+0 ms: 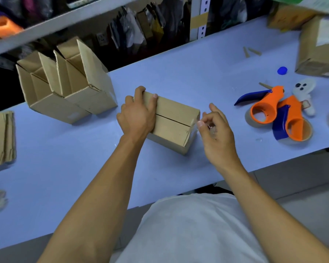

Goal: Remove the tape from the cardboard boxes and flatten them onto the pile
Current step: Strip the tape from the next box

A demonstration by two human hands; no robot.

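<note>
Cardboard: I count one closed box (pixel 174 123) mid-table, two open boxes (pixel 68 88) behind, one flattened pile (pixel 1 138) far left; left hand (pixel 138 115) clasps the box, right hand (pixel 216 133) pinches clear tape (pixel 211 129).

The left hand (pixel 139 112) covers the left end of the box (pixel 174 122). The clear tape (pixel 210 128) in the right hand (pixel 216 133) is hard to see. The flat pile (pixel 1 138) is cut by the left edge. The shelf (pixel 68 18) items are blurred.
</note>
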